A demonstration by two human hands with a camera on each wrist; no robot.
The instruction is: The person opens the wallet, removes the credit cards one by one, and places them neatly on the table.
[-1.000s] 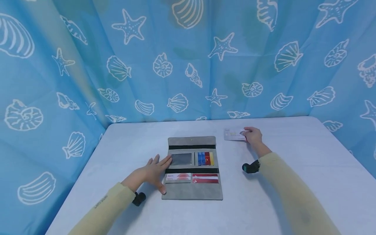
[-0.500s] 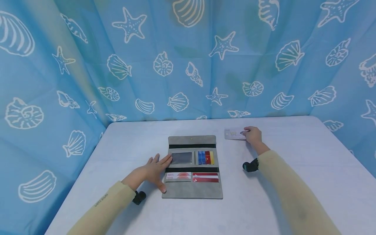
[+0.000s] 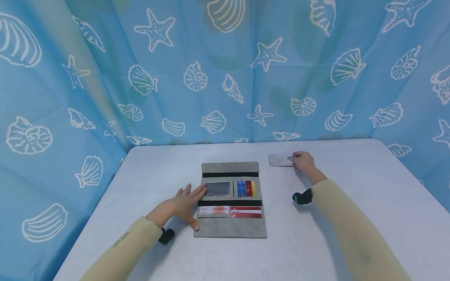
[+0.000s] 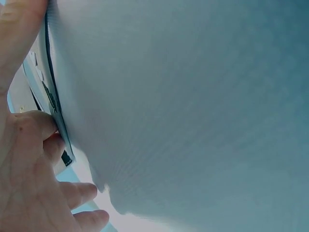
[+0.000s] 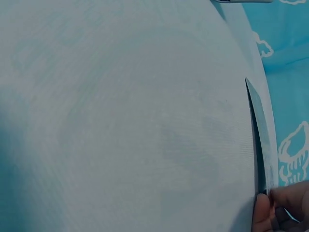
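Note:
A grey trifold wallet (image 3: 230, 228) lies unfolded on the table, cards showing in its slots. My left hand (image 3: 183, 207) rests on its left edge with fingers spread, thumb near the lower corner and fingertips by the dark clear window (image 3: 217, 189). In the left wrist view, the thumb and fingers of that hand (image 4: 29, 159) overlap the wallet's edge. Farther back on the right, my right hand (image 3: 304, 162) pinches the right end of a pale silvery card (image 3: 279, 160). Seen from the right wrist, the card (image 5: 261, 130) is almost edge-on, with dark shadow beneath it.
Blue and red-yellow cards (image 3: 246, 189) fill the middle slot; a white-red card (image 3: 213, 210) and red cards (image 3: 246, 212) sit lower. A white cloth covers the table (image 3: 309, 242). Behind hangs a blue shell-print curtain (image 3: 211, 78).
My right wrist and sleeve have shifted slightly to the right, while the card stays in about the same spot. The left hand and wallet have not visibly moved.

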